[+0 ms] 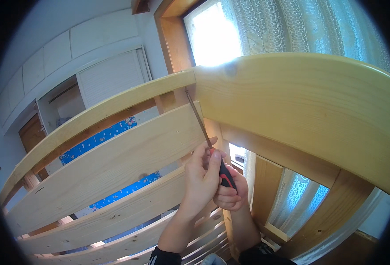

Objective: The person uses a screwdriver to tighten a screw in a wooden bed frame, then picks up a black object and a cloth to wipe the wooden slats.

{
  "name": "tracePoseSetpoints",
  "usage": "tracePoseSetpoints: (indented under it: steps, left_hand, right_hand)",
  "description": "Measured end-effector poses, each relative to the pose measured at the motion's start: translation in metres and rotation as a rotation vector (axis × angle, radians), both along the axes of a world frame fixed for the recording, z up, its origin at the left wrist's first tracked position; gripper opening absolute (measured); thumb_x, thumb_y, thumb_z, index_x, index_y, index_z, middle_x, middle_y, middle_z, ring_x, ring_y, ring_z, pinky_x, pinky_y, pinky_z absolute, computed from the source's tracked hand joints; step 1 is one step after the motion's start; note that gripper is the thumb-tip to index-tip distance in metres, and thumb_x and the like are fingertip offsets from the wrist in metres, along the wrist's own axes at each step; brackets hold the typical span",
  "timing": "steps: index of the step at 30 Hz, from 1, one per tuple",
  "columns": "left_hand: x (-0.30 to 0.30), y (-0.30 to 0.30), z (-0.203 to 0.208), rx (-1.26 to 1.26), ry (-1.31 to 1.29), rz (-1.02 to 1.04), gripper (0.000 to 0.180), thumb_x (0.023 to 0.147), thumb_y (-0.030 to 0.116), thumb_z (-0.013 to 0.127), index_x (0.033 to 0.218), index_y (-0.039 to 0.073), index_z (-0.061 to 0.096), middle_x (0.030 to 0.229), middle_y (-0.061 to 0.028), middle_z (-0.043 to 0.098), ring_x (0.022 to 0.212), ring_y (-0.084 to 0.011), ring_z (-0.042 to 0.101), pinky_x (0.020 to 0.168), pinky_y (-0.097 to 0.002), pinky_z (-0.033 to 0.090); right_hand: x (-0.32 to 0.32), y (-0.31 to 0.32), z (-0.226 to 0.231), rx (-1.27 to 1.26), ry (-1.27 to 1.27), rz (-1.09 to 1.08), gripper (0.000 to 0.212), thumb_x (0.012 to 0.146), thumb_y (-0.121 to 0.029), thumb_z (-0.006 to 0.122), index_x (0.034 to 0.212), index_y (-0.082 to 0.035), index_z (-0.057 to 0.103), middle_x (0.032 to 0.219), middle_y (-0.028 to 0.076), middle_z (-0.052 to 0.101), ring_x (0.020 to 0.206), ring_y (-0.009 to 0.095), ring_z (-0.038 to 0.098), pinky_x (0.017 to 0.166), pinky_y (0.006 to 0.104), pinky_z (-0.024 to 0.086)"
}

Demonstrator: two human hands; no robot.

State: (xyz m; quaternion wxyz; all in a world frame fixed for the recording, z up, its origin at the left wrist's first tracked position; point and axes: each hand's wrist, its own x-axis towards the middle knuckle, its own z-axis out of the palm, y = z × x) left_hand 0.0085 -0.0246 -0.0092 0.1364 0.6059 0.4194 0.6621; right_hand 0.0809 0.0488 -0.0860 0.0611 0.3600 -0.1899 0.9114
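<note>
A screwdriver with a long thin metal shaft and a red and black handle (227, 175) slants up and to the left. Its tip meets the wood in the corner where a light side rail (115, 105) joins a broad pine board (292, 95); whether a screw sits under the tip is too small to tell. My left hand (203, 170) is closed around the front of the handle, its index finger along the shaft. Lower down, my right hand (234, 194) wraps the rear of the handle. Just below the shaft lies the end of a wide pale slat (115, 163).
Several more slats (128, 212) run below in parallel, with gaps between them. Blue patterned fabric (102, 139) shows through the gaps. On the right stands a wooden frame with upright boards (265, 185). Behind are a bright window (215, 33), lace curtains (292, 26) and white cabinets (102, 37).
</note>
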Motion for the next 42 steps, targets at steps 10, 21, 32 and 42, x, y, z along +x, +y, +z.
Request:
tracePoseSetpoints:
  steps: [10,21,32,42]
  left_hand:
    - [-0.006,0.001,-0.002,0.020,-0.028,0.017,0.029,0.093,0.009,0.043,0.118,-0.005,0.046,0.083,-0.0064,0.058,0.070,-0.0078,0.053,0.062,-0.0202,0.046]
    - [-0.013,0.003,-0.003,-0.023,-0.057,-0.159,0.030,0.094,0.013,0.042,0.119,-0.004,0.046,0.087,-0.0075,0.060,0.073,-0.0086,0.056,0.056,-0.0179,0.045]
    - [-0.015,0.003,-0.001,-0.043,-0.069,-0.181,0.031,0.095,0.016,0.041,0.118,-0.003,0.048,0.090,-0.0080,0.062,0.078,-0.0092,0.057,0.061,-0.0183,0.046]
    - [-0.011,0.013,-0.001,-0.040,-0.220,-0.265,0.031,0.097,0.021,0.036,0.113,-0.003,0.050,0.084,-0.0089,0.060,0.078,-0.0136,0.057,0.066,-0.0238,0.048]
  right_hand:
    - [-0.021,0.000,-0.013,0.001,0.118,0.095,0.049,0.093,-0.043,0.033,0.109,0.001,0.047,0.058,0.006,0.045,0.033,0.010,0.036,0.030,0.0212,0.024]
    - [0.010,-0.015,0.006,0.105,-0.190,-0.494,0.041,0.092,-0.036,0.041,0.098,0.004,0.048,0.058,0.007,0.046,0.033,0.009,0.033,0.031,0.0194,0.026]
    - [0.009,-0.018,0.010,0.155,-0.210,-0.670,0.042,0.091,-0.038,0.046,0.094,0.004,0.049,0.058,0.007,0.046,0.034,0.007,0.032,0.031,0.0183,0.025]
    - [-0.002,-0.038,0.015,0.556,-0.475,-1.807,0.017,0.086,-0.015,0.055,0.087,0.002,0.055,0.058,0.003,0.051,0.046,0.008,0.047,0.042,0.0229,0.035]
